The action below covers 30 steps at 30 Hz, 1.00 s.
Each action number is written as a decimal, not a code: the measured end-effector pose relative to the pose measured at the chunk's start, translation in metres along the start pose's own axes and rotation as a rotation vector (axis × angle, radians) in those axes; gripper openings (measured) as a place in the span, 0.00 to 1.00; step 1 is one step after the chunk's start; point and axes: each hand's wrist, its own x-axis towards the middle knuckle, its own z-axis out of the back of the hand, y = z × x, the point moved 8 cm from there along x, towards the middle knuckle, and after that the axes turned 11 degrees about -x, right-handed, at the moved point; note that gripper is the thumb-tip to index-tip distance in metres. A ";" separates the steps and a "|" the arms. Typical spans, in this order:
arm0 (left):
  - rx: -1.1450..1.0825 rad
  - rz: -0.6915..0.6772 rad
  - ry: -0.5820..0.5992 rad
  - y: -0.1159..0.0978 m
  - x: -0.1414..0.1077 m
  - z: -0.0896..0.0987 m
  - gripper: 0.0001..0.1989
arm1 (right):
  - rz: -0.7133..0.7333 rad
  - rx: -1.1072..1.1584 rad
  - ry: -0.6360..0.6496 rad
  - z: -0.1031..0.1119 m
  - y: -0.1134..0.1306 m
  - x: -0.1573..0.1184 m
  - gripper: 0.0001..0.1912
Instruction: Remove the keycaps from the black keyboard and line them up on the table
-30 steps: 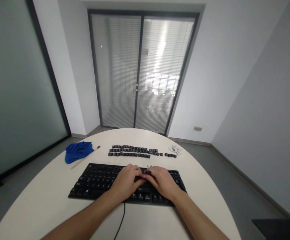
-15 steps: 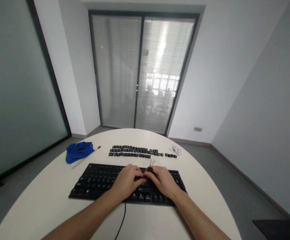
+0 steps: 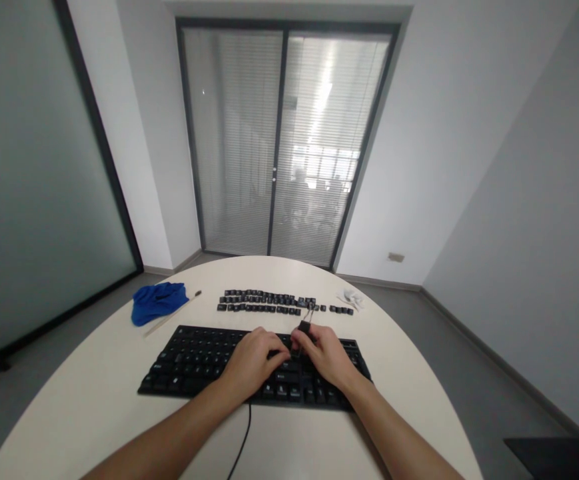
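The cable (image 3: 243, 440) trails toward 6 o'clock from the keyboard (image 3: 196, 357), which lies beneath both hands. The left hand (image 3: 253, 358) perhaps steadies it; whether its fingers pinch anything, I cannot tell. The right hand (image 3: 326, 357) grips a wire tool (image 3: 304, 327). Toward 12 o'clock, loose keys (image 3: 262, 309) sit in 3 rows, seemingly for order.

beyond the black keyboard (image 3: 204, 360), rows of loose keycaps (image 3: 262, 309) block the middle; a blue cloth (image 3: 156, 303) and thin brush (image 3: 172, 315) obstruct the left. bare tabletop (image 3: 404, 373) leaves passage right of the keyboard; a cable (image 3: 242, 440) crosses the near side.
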 end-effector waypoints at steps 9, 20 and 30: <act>-0.023 0.059 -0.066 0.009 -0.003 0.002 0.09 | -0.033 0.077 -0.001 -0.003 -0.005 0.001 0.20; -0.345 0.102 -0.026 0.017 -0.001 -0.004 0.13 | -0.082 0.311 -0.011 -0.003 -0.010 0.001 0.19; -0.369 0.127 -0.110 0.019 0.000 0.007 0.10 | -0.041 0.253 -0.122 0.016 -0.009 0.001 0.17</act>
